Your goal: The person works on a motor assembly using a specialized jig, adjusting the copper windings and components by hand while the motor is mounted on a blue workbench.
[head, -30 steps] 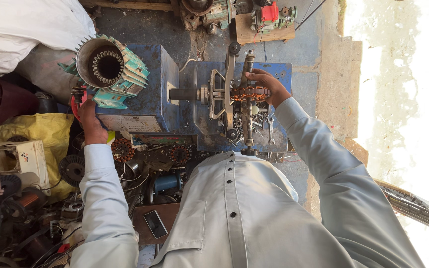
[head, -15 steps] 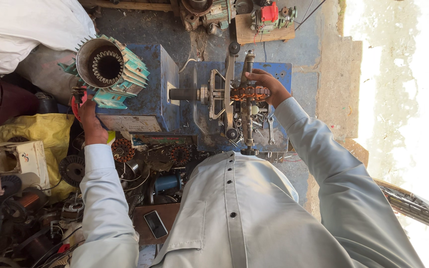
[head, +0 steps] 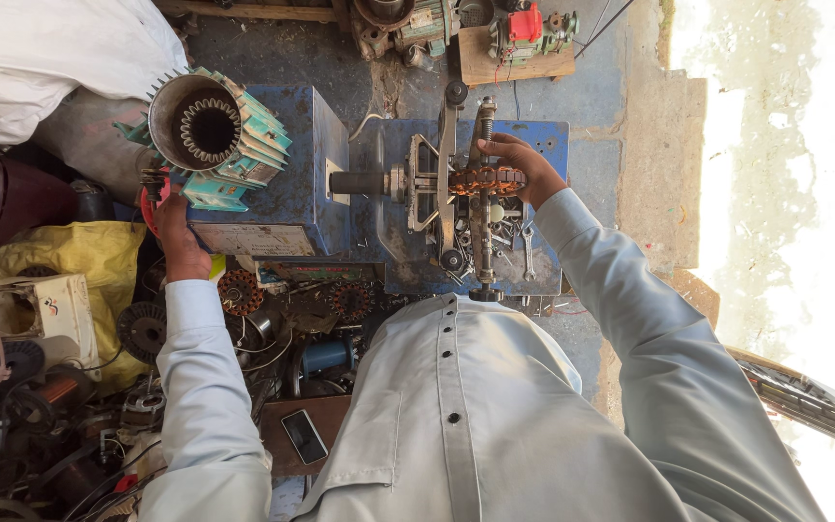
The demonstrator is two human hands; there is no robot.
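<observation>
— Closest in: pale shirt front, a dark phone lying on a brown board below the left sleeve, heaps of old coils and rotors around it. Plenty there to snag a cuff.

— Further out, left hand curled around a red handle, beside the open teal stator housing resting on the blue box. Grip closed; fingers mostly hidden.

— Housing perched near the box edge, tilted. Could roll off toward the yellow bag if knocked by that arm.

— Right hand wrapped over the copper coil on the winding former of the blue bench machine, fingertips pressed on the wire.

— Main risk, probably: fingers pinched between turns and former arms if the spindle turns while held so close. Thin wire under tension apt to cut or slip off the form.

— Loose spanners and bolts just beneath, liable to catch the frame. Beyond, a small motor with a red part on a wooden board, well apart.
</observation>
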